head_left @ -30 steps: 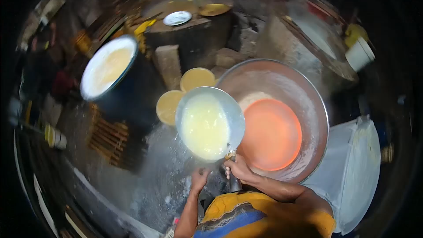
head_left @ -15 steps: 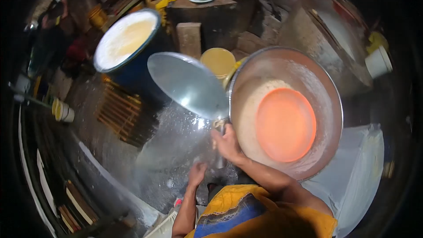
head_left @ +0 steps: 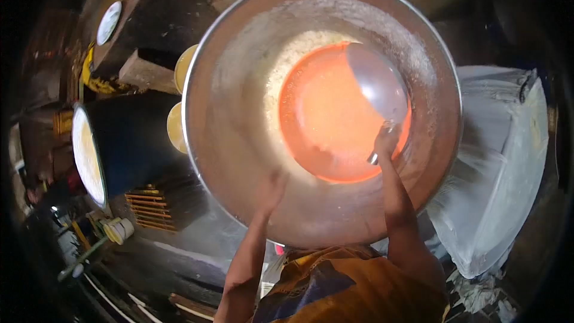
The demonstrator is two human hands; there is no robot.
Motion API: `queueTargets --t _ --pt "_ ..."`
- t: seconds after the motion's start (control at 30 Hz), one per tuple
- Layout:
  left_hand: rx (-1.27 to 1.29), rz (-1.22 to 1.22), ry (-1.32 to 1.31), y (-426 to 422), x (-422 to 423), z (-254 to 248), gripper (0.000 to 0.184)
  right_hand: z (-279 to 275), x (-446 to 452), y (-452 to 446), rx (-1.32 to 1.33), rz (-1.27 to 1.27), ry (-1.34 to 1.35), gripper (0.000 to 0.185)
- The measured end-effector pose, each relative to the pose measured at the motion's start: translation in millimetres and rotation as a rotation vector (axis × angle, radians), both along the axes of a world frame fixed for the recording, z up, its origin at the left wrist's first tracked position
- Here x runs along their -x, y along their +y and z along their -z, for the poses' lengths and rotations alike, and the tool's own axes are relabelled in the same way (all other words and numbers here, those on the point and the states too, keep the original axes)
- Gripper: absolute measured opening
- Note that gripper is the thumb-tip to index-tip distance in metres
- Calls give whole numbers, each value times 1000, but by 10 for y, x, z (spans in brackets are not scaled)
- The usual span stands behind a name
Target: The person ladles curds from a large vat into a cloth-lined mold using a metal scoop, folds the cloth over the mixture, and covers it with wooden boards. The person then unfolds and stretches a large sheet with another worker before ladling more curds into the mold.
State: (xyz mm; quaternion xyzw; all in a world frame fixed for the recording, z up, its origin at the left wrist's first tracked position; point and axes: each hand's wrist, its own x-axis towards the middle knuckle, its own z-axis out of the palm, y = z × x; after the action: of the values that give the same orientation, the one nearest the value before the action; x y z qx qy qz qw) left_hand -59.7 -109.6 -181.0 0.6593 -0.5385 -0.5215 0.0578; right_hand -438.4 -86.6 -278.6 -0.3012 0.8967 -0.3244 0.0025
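My right hand [head_left: 387, 139] is wrapped round the short handle of a large round metal ladle [head_left: 382, 84]. The ladle's bowl lies over the right side of an orange basin [head_left: 323, 113], inside a big metal vat [head_left: 239, 149]. Whether the ladle touches the basin's contents I cannot tell. Pale, crumbly material [head_left: 276, 75] shows round the basin's upper left edge. Over the near left part of the vat is my left hand [head_left: 274, 190], blurred, with its fingers stretched out and nothing seen in them.
A dark blue barrel [head_left: 128, 143] with pale, frothy liquid stands to the left. Two yellow containers [head_left: 176, 127] sit against the vat's left side. A slatted wooden rack [head_left: 149, 209] lies at lower left, and a whitish sheet-covered form [head_left: 499, 161] is at right.
My view has turned right, so the vat is now central. The ladle has moved from beside the vat to over the orange basin. My left hand has come up over the vat.
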Motion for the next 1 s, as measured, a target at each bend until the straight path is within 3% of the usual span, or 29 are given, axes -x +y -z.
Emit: queueTargets --t 0.1,0.2,0.3,0.37,0.47,0.57,0.6,0.63,0.7,0.77,0.8,0.87,0.9,0.97,1.0 --pt "-114 163 -259 -210 197 543 53 186 362 66 -361 283 -203 27" --pt "-250 141 -195 -295 225 1162 55 762 566 309 -122 156 -22 28" --pt "-428 -30 26 -372 155 1588 58 1150 552 544 -143 7 -158 24" --pt "-556 -213 227 -385 97 1813 60 1430 360 770 -181 29 -472 21" --pt "-595 -411 500 -248 -68 2235 56 1579 -189 941 -147 231 -1264 18" --pt "-531 -444 485 -257 -90 2130 47 1221 -744 779 -147 285 -1749 15" --pt "-478 -328 420 -360 37 1781 43 1029 -873 682 -189 272 -1833 14" --pt "-422 -212 356 -418 135 1539 39 714 -973 460 -412 242 -1786 10" --pt "-97 -133 579 -339 207 1429 36 348 -1019 346 -351 126 -2053 11" --pt "214 72 560 -161 -76 1525 34 -4 -1035 281 -308 -40 -2178 14" --pt "360 228 424 -1 -426 1829 34 -212 -1007 233 -268 -49 -2255 14" --pt "351 223 280 20 -503 1922 33 -655 -915 162 -199 -72 -2399 15" --pt "195 74 281 -1 -352 1809 33 -828 -826 181 -200 -80 -2484 17" --pt "-34 -188 357 -111 79 1313 30 -1528 -550 26 -173 -119 -2415 15" --pt "-106 -302 430 -243 413 800 28 -1816 -397 -10 -157 -127 -2363 14"
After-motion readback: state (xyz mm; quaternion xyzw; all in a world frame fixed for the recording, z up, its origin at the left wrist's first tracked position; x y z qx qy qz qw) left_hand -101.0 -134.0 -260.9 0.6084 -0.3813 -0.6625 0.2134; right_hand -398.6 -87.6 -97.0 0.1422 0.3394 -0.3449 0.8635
